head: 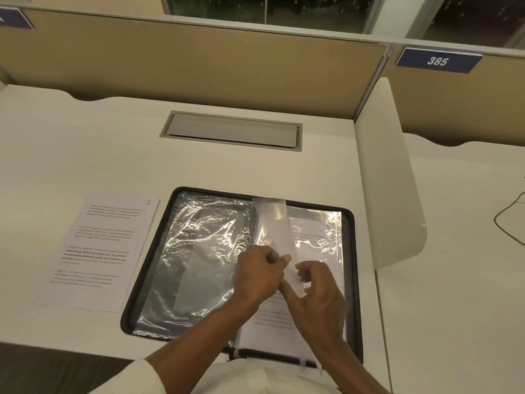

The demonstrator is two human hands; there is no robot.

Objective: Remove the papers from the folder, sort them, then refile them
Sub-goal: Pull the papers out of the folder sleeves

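Folder (133, 308) laid open on table (85, 143). Upright sleeve (272, 231), long axis running away, pinched at near end by left hand (258, 277); right hand (318, 291) curled just beside, grip not discernible. Loose papers (105, 251) lie left of folder.

Left hand (260, 275), right hand (318, 291), both pinching

On the counter (85, 143) the open folder (199, 265) lies with the papers (99, 251) just left of it, a hatch (231, 130) behind it, a side panel (389, 172) to its right and a sleeve (274, 223) upright at its middle.
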